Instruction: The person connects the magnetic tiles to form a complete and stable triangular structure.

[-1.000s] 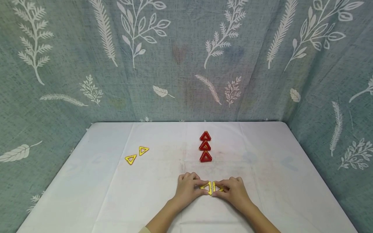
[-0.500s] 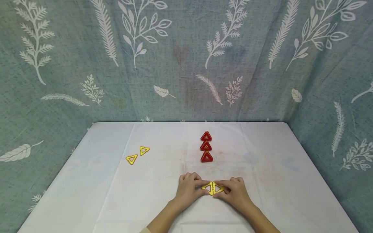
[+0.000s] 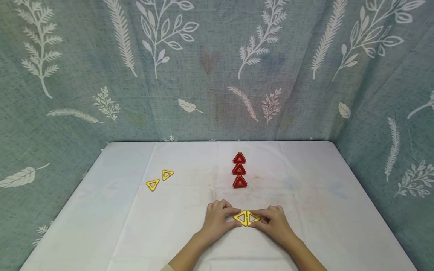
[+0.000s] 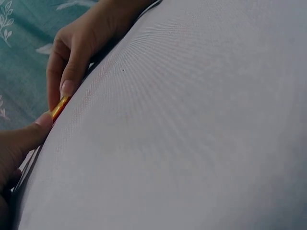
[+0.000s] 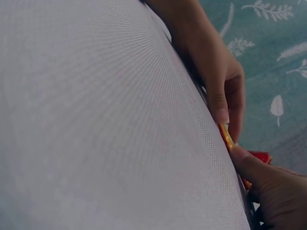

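Note:
Two yellow triangular frames lie edge to edge in the head view. My left hand (image 3: 217, 219) pinches the left triangle frame (image 3: 245, 214) between thumb and forefinger, and my right hand (image 3: 274, 222) pinches the right triangle frame (image 3: 249, 214) likewise. Their straight sides meet along an upright seam, tips pointing outward. From the left wrist, only a thin yellow edge (image 4: 58, 109) shows between the fingertips. The right wrist view has a similar yellow sliver (image 5: 229, 139) there, with red pieces (image 5: 261, 156) behind.
Beyond the hands, three red triangular pieces (image 3: 240, 183) stand in a column on the white-covered table (image 3: 190, 233). Two loose yellow triangle frames, a nearer one (image 3: 152, 188) and a farther one (image 3: 170, 174), lie to the left. Patterned cloth (image 3: 217, 75) surrounds the back and sides.
A second ago a narrow gap separated the two held triangle frames; it has closed and their sides now touch. Both hands keep their pinch. The other pieces stay put.

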Demonstrator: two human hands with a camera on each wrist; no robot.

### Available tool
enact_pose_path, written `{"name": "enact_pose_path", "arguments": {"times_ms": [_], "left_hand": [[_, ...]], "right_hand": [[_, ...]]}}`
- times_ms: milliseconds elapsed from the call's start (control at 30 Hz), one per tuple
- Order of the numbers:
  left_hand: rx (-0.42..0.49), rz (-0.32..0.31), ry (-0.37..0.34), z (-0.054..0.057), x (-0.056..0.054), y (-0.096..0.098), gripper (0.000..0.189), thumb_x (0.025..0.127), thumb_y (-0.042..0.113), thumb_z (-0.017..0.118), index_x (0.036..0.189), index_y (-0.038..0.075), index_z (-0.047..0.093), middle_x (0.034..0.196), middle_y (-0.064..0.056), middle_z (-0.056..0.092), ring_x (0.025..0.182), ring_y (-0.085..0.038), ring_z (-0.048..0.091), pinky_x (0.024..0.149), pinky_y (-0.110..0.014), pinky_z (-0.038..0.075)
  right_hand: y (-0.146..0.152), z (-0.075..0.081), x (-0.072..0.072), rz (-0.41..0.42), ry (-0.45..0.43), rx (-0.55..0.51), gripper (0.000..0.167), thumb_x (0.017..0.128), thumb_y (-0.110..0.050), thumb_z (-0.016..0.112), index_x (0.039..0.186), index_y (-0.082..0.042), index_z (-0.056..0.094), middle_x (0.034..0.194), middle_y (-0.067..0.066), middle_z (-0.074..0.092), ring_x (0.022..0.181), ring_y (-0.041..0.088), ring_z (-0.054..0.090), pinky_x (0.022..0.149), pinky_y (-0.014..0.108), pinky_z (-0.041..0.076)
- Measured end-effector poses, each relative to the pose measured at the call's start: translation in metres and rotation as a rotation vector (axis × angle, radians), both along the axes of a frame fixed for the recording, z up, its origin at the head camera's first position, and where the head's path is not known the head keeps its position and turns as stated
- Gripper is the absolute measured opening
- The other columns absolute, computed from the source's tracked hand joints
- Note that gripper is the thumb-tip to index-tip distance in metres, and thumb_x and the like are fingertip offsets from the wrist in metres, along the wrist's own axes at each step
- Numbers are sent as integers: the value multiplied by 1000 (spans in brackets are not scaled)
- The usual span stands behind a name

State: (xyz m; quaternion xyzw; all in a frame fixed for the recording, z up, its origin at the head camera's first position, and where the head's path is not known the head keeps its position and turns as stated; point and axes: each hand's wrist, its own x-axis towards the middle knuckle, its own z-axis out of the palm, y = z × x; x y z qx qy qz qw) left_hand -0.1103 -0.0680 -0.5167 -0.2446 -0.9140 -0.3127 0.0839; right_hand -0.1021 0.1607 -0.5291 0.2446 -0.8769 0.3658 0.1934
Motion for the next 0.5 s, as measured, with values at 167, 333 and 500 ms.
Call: {"name": "enact_pose_path", "arguments": {"times_ms": [167, 333, 500], "left_hand": [[27, 4, -41, 0, 0, -10, 43, 70, 45, 77, 106, 23, 72, 92, 12, 50, 85, -5, 38, 81, -32, 32], [66, 41, -106, 4, 1, -25, 46, 70, 43, 78, 110, 21, 71, 94, 12, 51, 86, -7, 39, 81, -33, 30], [99, 78, -115, 10, 2, -40, 46, 68, 38, 81, 110, 20, 71, 93, 12, 51, 84, -7, 39, 78, -34, 28]], "right_hand": [[0, 0, -1, 5, -9, -5, 35, 62, -28, 85, 95, -18, 76, 59, -22, 36, 58, -8, 25, 68, 23, 21], [-1, 1, 1, -20, -56, 3, 34, 63, -30, 85, 94, -20, 77, 58, -23, 34, 58, -7, 25, 68, 24, 22], [-1, 2, 2, -36, -86, 4, 33, 63, -31, 85, 94, -21, 77, 58, -25, 32, 58, -7, 25, 68, 25, 22]]}}
